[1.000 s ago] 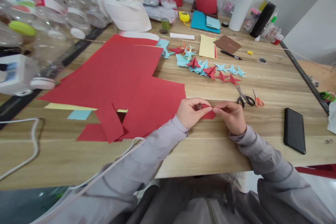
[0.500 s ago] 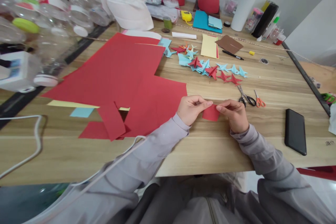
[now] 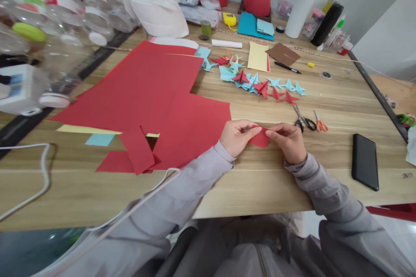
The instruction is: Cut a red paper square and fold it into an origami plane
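Compared with a second ago, when the fingertips were meeting over its top edge, the two hands are now standing slightly apart and the small red paper [image 3: 259,139] is showing more of its face, so the person seems to be shifting grip rather than letting go. The left hand [image 3: 236,138] is pinching its upper left side between closed thumb and fingers; the right hand [image 3: 290,142] is pinching the upper right corner likewise. The paper is tilting a little between them, above the table [image 3: 256,190]. Beyond, four red folded shapes [image 3: 261,88] and a row of three pale blue folded shapes [image 3: 288,85] are lying near one another (others are overlapping too much to count). Two pairs of scissors [image 3: 303,117] and one phone [image 3: 365,162] are resting to the right.
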### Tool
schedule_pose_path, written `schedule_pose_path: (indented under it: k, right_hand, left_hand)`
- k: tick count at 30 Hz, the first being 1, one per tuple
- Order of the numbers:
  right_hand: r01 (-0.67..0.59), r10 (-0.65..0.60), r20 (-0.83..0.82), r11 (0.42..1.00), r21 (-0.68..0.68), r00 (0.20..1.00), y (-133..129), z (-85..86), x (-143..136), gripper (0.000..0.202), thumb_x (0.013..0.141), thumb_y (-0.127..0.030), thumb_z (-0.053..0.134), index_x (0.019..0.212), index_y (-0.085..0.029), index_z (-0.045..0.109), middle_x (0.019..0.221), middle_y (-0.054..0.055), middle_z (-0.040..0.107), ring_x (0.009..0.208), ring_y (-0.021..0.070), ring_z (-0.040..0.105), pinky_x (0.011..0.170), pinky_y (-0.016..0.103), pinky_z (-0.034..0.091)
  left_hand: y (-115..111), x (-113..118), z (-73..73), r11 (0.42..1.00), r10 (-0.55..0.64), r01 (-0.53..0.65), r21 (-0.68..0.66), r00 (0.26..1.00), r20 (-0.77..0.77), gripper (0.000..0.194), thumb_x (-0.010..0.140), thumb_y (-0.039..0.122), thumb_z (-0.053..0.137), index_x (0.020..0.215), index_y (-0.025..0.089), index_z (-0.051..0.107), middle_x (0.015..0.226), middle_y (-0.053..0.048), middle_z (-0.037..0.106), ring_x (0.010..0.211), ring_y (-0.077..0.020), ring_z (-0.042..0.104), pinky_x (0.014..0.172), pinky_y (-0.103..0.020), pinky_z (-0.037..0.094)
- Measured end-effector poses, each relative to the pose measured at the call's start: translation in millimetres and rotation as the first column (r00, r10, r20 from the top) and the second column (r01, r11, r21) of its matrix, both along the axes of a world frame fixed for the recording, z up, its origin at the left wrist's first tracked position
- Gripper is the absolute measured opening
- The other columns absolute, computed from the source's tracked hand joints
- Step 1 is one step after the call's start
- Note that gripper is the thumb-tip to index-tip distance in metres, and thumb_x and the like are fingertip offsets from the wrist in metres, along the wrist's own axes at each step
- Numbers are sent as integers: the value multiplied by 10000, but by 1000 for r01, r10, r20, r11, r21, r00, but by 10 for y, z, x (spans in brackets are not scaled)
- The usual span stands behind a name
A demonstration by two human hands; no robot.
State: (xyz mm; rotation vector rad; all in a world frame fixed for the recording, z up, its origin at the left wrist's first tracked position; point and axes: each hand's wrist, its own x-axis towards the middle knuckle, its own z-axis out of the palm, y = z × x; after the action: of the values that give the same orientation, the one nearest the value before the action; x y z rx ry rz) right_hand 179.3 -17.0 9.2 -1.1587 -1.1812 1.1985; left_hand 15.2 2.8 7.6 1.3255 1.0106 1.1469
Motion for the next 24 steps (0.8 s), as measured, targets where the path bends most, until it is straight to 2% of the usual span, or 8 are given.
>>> schedule_pose_path:
  k: [4,8,14,17,19,24]
  right_hand:
    - [-51,51,1,999,-18,999,1,26,-2,230,564,-322,838,693,-191,700,630,-12,685,552,106,586,556,253,496]
    - [-82,81,30,997,3,996,-3,51,-10,218,591,-353,822,667,-191,698,623,-4,687,560,110,594,553,250,498]
    - [-31,31,33,999,19,999,3,40,6,221,595,-369,816,606,-192,684,580,-6,673,522,106,559,521,251,467]
    - [14,-15,44,1000,27,999,16,15,27,215,600,-364,810,610,-191,684,574,-11,664,519,100,537,515,244,445]
    - [23,-24,32,999,28,999,23,5,33,212,596,-357,812,604,-190,682,569,-14,660,515,96,530,512,239,437]
    - [20,-20,-26,1000,2,999,33,9,23,219,566,-349,832,596,-191,682,571,-14,663,517,97,545,528,242,453]
  left_hand:
    - [-10,-11,1,998,24,-22,52,999,-38,237,683,380,713,666,144,703,619,-32,685,542,-115,569,527,-231,456]
    - [-40,-5,13,996,-20,30,83,993,-117,243,700,389,701,674,147,705,626,-34,691,543,-118,569,524,-230,450]
    - [-76,10,44,998,-58,60,7,989,-139,297,713,439,684,686,143,678,586,-17,650,507,-110,550,482,-223,444]
    - [-83,16,65,993,-107,98,-71,986,-128,322,735,452,652,636,150,602,497,15,563,431,-100,524,414,-210,413]
    - [-87,17,79,992,-110,99,-75,982,-154,344,753,440,632,579,164,521,455,32,514,401,-93,510,401,-202,388]
    - [-100,5,89,991,-76,107,74,938,-337,458,827,431,537,474,186,379,362,54,403,371,-66,389,412,-206,294]
